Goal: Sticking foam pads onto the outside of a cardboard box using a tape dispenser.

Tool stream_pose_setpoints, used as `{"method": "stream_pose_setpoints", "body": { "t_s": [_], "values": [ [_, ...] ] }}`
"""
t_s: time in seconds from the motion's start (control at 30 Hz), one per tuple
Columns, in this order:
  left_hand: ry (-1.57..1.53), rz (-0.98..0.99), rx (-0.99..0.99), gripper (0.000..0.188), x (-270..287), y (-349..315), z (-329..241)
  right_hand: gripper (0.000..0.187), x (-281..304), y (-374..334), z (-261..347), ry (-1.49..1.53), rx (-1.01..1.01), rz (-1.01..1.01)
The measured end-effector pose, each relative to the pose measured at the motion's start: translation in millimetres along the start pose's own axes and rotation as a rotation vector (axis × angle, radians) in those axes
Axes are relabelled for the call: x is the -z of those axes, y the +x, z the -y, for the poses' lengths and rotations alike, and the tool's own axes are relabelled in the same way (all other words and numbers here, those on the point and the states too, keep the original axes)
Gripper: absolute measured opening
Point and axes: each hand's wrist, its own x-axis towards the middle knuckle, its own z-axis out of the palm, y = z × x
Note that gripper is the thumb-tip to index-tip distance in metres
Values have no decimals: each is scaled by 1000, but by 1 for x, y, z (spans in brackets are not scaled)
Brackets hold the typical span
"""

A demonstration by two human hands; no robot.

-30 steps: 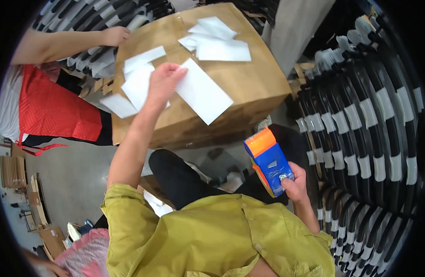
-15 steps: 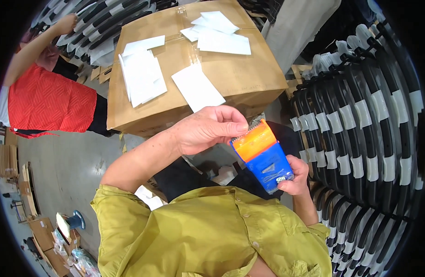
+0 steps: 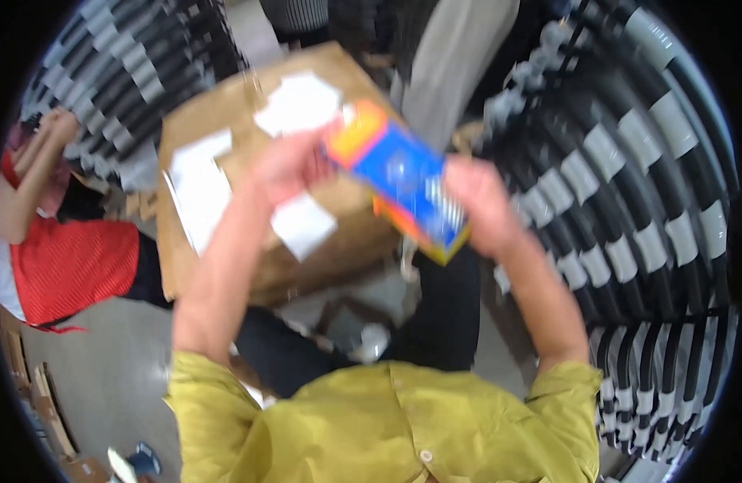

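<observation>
A blue and orange tape dispenser [image 3: 403,171], blurred by motion, is held up in front of me over the near edge of a large cardboard box. My right hand [image 3: 485,200] grips its blue end, fingers wrapped round the side. My left hand [image 3: 292,167] is at the orange end, fingers curled against it; blur hides what they pinch, if anything. White papers lie on the box [image 3: 294,72]: a stack [image 3: 198,189] at the left, a loose pile [image 3: 298,105] toward the back, and a single sheet [image 3: 304,225] near the front edge, below my left hand.
Rows of black curved frames with white wrapping [image 3: 620,177] stand close on my right; more frames [image 3: 137,64] are at the back left. A person in a red apron [image 3: 77,266] stands left of the box. Someone in grey trousers [image 3: 459,64] is beyond it.
Both hands have raised the dispenser forward, away from my body and over the box edge. It has tilted, its orange end now pointing to the upper left. My view has shifted too.
</observation>
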Motion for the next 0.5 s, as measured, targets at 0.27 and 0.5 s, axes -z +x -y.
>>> {"method": "stream_pose_setpoints", "body": {
  "t_s": [0.27,0.5],
  "values": [
    [-190,71,230,22,8,-76,75,21,-25,-76,-80,-71,-124,65],
    [-252,29,161,16,2,-94,79,25,-33,-87,-73,-203,-4,129]
  ]
}}
